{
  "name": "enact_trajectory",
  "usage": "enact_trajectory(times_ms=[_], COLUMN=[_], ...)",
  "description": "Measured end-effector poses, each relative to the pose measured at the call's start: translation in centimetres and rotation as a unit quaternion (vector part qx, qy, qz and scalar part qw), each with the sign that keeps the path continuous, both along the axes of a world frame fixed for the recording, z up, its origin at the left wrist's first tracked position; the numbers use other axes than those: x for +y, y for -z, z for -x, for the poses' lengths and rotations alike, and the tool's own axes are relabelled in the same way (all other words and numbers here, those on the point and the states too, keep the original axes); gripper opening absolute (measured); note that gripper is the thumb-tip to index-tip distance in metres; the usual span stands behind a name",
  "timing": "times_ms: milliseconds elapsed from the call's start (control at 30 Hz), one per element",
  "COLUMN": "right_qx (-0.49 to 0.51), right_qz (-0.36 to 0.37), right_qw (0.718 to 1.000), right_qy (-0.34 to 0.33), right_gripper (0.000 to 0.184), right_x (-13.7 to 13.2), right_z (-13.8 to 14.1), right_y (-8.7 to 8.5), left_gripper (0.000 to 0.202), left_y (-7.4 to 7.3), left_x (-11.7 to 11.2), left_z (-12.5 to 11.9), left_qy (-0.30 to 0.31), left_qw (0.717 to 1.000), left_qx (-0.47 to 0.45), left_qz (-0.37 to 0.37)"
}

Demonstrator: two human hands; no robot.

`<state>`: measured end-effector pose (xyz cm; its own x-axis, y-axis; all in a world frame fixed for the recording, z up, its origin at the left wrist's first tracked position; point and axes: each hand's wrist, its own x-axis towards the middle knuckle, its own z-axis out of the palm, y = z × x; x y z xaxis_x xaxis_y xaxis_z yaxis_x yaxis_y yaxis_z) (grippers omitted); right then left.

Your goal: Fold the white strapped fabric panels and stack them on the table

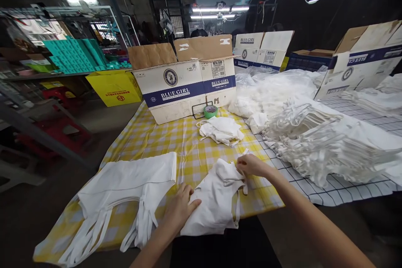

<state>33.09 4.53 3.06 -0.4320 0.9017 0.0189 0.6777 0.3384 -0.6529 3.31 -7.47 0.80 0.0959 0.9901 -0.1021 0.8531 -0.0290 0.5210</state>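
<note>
A white garment with thin straps (209,205) lies crumpled at the table's front edge, partly overhanging it. My left hand (180,207) rests along its left side, thumb apart from the fingers and touching the cloth. At the upper right of the garment, my right hand (251,165) is closed in a pinch on its edge near a strap; the fingertips are partly hidden. To the left, a neat stack of similar white garments (128,180) lies flat, its straps trailing toward the front edge. Another small white garment (221,129) sits bunched further back.
A yellow checked cloth (163,142) covers the table. Behind stand a Blue Girl carton (188,88), a roll of green tape (210,111) and a black wire frame (197,111). Layered white garments (333,138) pile up at right. A yellow box (114,88) stands beyond the table.
</note>
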Motion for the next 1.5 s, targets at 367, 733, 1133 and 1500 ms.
enact_trajectory(times_ms=[367,733,1133,1500], right_qx=[-0.007,0.158,0.255,0.341], right_qz=[-0.095,0.009,0.292,0.045], right_qw=[0.985,0.974,0.871,0.871], right_qy=[-0.145,-0.16,-0.302,-0.351], right_gripper=[0.029,0.024,0.028,0.014], right_x=[1.2,0.6,-1.3,-3.2], right_z=[8.3,4.4,3.4,-2.4], right_y=[0.9,-3.4,-9.0,-18.5], left_gripper=[0.013,0.021,0.048,0.027], left_y=[0.0,-5.0,-13.3,-20.1], left_x=[0.1,-0.2,0.0,0.5], left_z=[-2.3,0.4,9.9,13.1], left_qy=[-0.014,0.055,0.119,0.145], left_qw=[0.998,0.934,0.769,0.863], left_qx=[0.047,-0.343,-0.626,-0.468], left_qz=[-0.036,0.082,-0.061,-0.123])
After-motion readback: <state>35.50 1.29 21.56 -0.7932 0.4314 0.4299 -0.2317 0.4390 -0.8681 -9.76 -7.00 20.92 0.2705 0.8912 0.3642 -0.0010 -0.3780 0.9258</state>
